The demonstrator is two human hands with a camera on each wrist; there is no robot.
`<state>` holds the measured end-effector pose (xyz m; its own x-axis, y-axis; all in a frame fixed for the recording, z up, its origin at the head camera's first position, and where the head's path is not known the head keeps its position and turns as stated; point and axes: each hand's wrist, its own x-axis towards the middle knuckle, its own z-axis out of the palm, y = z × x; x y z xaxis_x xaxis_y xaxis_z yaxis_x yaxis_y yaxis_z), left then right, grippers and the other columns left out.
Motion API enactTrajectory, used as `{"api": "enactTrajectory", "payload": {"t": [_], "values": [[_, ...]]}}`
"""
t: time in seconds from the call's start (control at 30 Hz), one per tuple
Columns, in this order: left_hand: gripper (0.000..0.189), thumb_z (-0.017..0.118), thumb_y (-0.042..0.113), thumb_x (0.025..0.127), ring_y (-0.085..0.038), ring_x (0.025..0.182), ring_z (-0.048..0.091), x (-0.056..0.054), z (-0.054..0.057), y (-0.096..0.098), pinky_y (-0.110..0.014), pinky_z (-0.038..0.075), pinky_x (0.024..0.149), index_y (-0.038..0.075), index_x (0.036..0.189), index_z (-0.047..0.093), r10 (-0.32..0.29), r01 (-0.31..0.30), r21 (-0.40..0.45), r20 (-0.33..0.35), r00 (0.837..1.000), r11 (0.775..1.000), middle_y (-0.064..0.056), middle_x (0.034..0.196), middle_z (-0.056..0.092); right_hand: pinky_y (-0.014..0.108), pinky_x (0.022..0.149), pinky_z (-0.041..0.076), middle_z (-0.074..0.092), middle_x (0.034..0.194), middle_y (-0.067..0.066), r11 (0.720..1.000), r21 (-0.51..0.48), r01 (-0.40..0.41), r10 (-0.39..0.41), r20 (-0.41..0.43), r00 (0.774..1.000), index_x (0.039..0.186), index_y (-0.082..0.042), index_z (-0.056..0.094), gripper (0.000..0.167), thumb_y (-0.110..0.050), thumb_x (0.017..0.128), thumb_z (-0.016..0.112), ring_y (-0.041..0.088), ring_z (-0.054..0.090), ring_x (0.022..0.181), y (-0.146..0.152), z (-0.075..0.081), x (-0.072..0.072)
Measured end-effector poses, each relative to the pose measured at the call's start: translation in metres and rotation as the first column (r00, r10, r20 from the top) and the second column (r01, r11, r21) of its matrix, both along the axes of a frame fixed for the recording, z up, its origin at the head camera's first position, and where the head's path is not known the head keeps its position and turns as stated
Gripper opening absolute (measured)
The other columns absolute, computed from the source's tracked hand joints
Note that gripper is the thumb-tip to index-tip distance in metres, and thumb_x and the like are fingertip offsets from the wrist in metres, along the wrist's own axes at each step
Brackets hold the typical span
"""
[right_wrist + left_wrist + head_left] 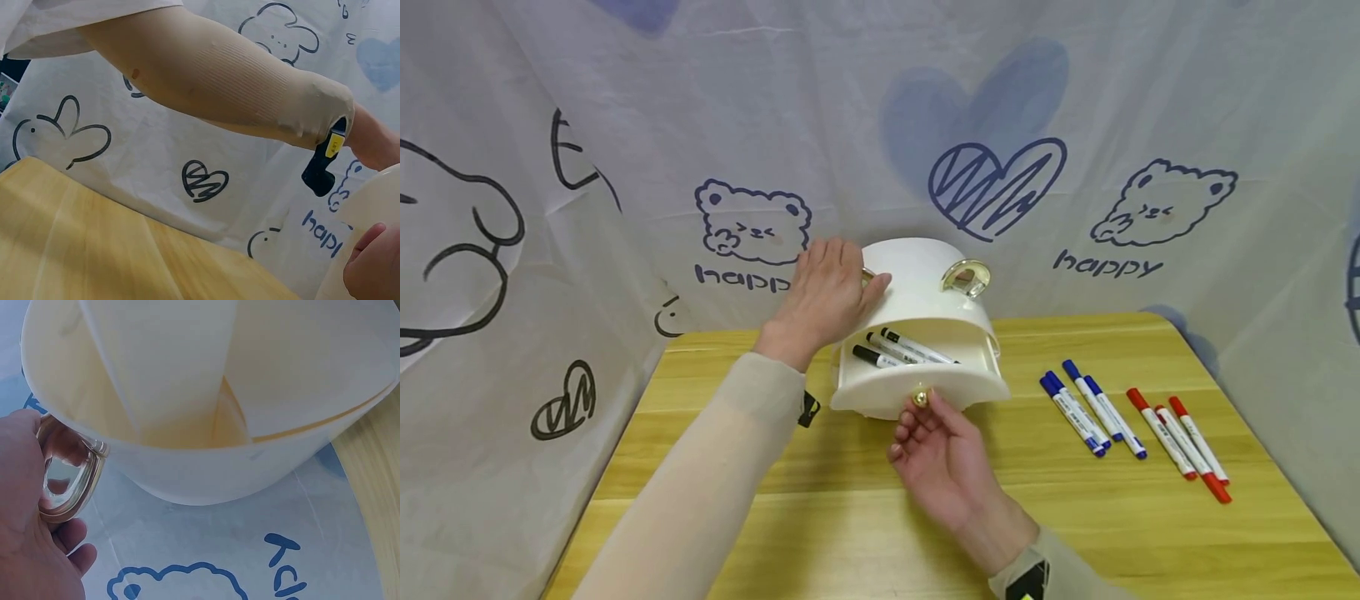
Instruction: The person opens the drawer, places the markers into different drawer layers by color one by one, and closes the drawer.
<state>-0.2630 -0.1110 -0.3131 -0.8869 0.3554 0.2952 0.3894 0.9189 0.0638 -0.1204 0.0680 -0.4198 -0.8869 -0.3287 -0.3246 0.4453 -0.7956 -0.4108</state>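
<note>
So the right hand (pixel 947 462) has its thumb and index finger pinched on a little round gold knob (pixel 921 399), the other fingers loosely curled. The left hand (pixel 829 287) is curled around a shiny gold ring-shaped handle (pixel 92 481), though I can't make out every finger. Both arms are in beige sleeves (pixel 700 492).

The knob's on the curved front of a smooth white plastic drawer (pixel 880 394), sticking partway out of a glossy white, round-topped plastic organizer (pixel 913 279). Inside the drawer, three white markers with black caps (pixel 917 346) lie at a slant. There's a matching gold ring (pixel 952 274) on the organizer's right side, and the left wrist view shows dividers in its hollow.

It all stands by the middle of the far edge of a yellow wood-grain tabletop (pixel 850 533). Toward the right edge lie four white markers with blue caps (pixel 1075 414), then, closer to that edge, three white markers with red caps (pixel 1180 437).

Roomwise, wrinkly pale sheeting (pixel 850 125) hangs behind and at the sides, printed with hearts, doodled bears and "happy".
</note>
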Motion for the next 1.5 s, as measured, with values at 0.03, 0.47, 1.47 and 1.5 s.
{"api": "enactTrajectory", "payload": {"t": [0.03, 0.47, 1.47, 1.5], "values": [[0.042, 0.044, 0.05, 0.111, -0.03, 0.103, 0.037, 0.0, 0.0, 0.0, -0.044, 0.036, 0.094, 0.009, 0.104, 0.042, 0.0, 0.0, 0.002, 0.004, 1.0, 1.0, -0.011, 0.106, 0.041, 0.025, 0.083, 0.043, 0.062, 0.096, -0.003, 1.0, -0.003, 0.001, -0.001, -0.003, 1.0, 0.1, -0.014, 0.065, 0.028, -0.04, 0.108, 0.056, 0.012, 0.053, 0.09, 0.0, 0.0, -0.002], [0.043, 0.044, 0.05, 0.111, -0.03, 0.102, 0.039, 0.0, -0.001, 0.0, -0.044, 0.037, 0.092, 0.007, 0.106, 0.044, -0.006, 0.006, 0.018, -0.001, 1.0, 1.0, -0.012, 0.105, 0.043, 0.025, 0.083, 0.044, 0.066, 0.095, -0.004, 1.0, -0.008, 0.002, -0.002, -0.003, 1.0, 0.099, -0.015, 0.068, 0.028, -0.04, 0.107, 0.058, 0.01, 0.056, 0.089, -0.001, 0.001, -0.009], [0.042, 0.046, 0.048, 0.111, -0.03, 0.103, 0.039, 0.0, -0.002, -0.001, -0.044, 0.037, 0.092, 0.006, 0.106, 0.044, -0.022, 0.022, 0.029, 0.002, 1.0, 0.999, -0.011, 0.104, 0.043, 0.024, 0.08, 0.043, 0.065, 0.091, -0.004, 1.0, 0.003, 0.018, -0.018, -0.002, 1.0, 0.095, -0.015, 0.068, 0.032, -0.04, 0.109, 0.055, 0.01, 0.055, 0.085, -0.006, 0.005, -0.018], [0.042, 0.046, 0.048, 0.111, -0.03, 0.103, 0.039, 0.0, -0.002, -0.001, -0.044, 0.037, 0.093, 0.006, 0.106, 0.044, -0.02, 0.02, 0.031, 0.003, 1.0, 0.999, -0.011, 0.104, 0.043, 0.024, 0.08, 0.043, 0.064, 0.09, -0.004, 1.0, 0.004, 0.018, -0.018, -0.004, 1.0, 0.095, -0.015, 0.068, 0.032, -0.04, 0.109, 0.055, 0.01, 0.055, 0.085, -0.006, 0.005, -0.019]]}}
